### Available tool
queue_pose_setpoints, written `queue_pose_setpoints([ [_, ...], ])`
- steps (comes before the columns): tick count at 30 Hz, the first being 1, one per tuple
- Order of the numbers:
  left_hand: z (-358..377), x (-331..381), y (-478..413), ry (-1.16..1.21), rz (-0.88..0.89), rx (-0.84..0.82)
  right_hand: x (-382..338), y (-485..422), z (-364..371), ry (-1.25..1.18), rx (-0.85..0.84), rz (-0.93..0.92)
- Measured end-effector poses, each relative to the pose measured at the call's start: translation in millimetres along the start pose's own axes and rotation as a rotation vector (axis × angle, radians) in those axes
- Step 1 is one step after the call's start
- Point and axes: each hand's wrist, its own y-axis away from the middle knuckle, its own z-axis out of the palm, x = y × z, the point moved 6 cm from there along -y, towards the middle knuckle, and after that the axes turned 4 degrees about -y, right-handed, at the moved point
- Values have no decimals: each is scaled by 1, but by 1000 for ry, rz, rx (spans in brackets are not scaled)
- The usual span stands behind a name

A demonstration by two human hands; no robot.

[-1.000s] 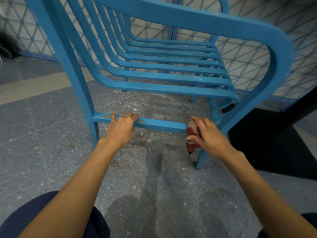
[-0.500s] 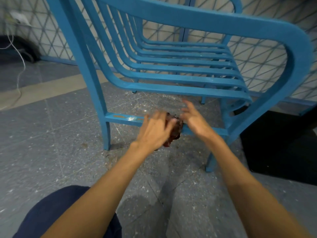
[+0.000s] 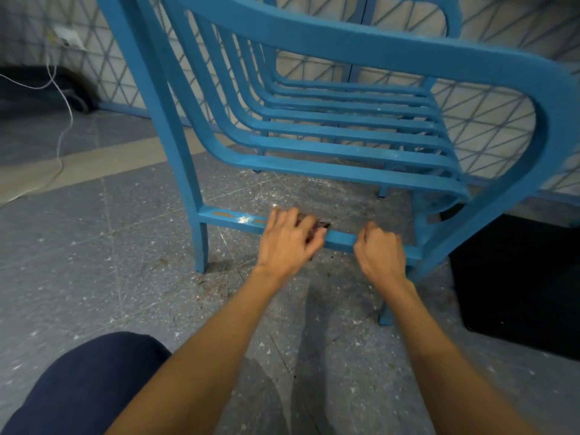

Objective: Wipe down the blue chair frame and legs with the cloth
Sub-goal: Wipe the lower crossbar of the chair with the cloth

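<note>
Cloth [image 3: 320, 226] moved to left hand [image 3: 287, 241], on crossbar [image 3: 340, 238]

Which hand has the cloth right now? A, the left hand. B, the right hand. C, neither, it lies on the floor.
A: the dark red cloth peeks out under the left hand on the lower crossbar, while the right hand grips that bar with no cloth.

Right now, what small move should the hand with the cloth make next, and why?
Probably slide the left hand, holding the dark red cloth, leftward along the blue chair's low crossbar: a white smudge sits just beside it, while the right hand grips the bar.
</note>
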Motion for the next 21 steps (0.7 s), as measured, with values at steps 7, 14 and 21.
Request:
queue_pose_setpoints([
  [7,-8,-57,-3,-109,-213,-86,-7,3,1,87,99,-89],
  [14,7,26,-2,30,-57,51,-3,-1,7,153,58,-53],
  [21,-5,-74,13,66,25,65,4,0,9,156,81,-65],
])
